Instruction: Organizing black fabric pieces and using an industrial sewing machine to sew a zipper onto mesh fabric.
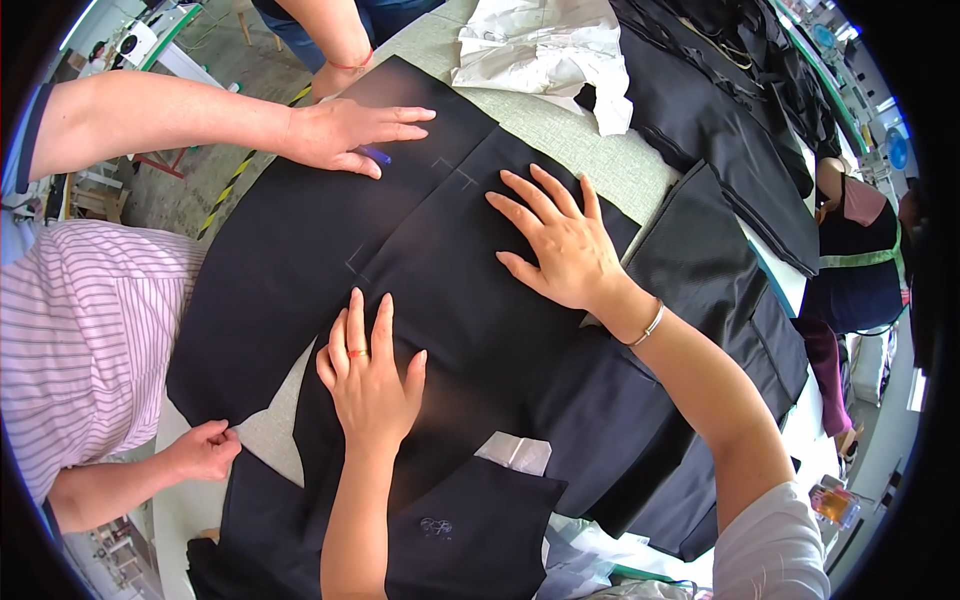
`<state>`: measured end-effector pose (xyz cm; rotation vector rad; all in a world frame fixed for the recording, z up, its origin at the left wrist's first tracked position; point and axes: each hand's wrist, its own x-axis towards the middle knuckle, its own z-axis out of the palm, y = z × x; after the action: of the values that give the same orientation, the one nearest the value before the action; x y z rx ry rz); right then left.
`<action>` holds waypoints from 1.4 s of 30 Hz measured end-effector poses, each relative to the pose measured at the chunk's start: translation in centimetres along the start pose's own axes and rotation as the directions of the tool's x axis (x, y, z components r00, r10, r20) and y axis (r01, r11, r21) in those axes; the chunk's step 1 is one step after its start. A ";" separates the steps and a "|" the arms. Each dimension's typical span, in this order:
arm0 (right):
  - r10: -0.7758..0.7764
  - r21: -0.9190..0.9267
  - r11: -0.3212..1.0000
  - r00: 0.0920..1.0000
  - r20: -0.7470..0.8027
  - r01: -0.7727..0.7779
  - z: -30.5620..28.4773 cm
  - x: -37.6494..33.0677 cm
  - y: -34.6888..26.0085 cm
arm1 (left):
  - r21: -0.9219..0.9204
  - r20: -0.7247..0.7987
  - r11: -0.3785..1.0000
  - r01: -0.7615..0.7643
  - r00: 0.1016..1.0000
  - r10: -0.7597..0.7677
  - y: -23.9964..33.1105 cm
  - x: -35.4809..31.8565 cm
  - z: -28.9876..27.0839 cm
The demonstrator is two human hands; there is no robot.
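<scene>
Nearest the wearer, the left hand lies flat on the dark fabric panel, palm down, fingers together and stretched forward, holding nothing; a ring sits on 1 finger. The panel covers the middle of the desk, and faint chalk marks show on it as small corner shapes. Just below the left forearm a second dark piece with a small embroidered emblem overlaps the panel's near edge, and a scrap of white lining peeks out beside it.

A little farther on, the right hand presses on the same panel with its fingers spread wide, gripping nothing; a thin bracelet circles the wrist. To the right of that hand, a stack of dark cut pieces rests on the desk, touching the panel's edge.

On the left, a co-worker in a striped shirt pinches the panel's near left edge with 1 hand and lays the other hand flat on its far part, with a blue marker under the fingers.

Farther back, crumpled white cloth lies on the grey desk top, with more dark garments piled along the far right. A third person's hand rests at the desk's far edge.
</scene>
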<state>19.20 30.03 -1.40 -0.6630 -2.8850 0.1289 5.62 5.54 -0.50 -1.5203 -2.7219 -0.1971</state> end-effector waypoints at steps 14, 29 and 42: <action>-0.006 0.021 1.000 1.000 -0.027 0.006 0.2 -0.1 0.0 | -0.019 0.009 1.000 0.002 1.000 -0.002 0.3 -0.1 -0.3; -0.010 0.022 1.000 1.000 -0.024 0.011 -0.3 0.2 0.2 | -0.026 -0.005 1.000 0.000 1.000 0.000 0.3 0.2 -0.5; -0.004 0.024 1.000 0.999 0.051 0.003 -0.2 0.0 0.0 | -0.077 -0.033 0.997 -0.008 0.999 0.005 -0.1 -0.4 -0.3</action>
<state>19.26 30.04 -1.22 -0.6600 -2.9282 0.1822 5.75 5.08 -0.20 -1.5294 -2.7136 -0.3276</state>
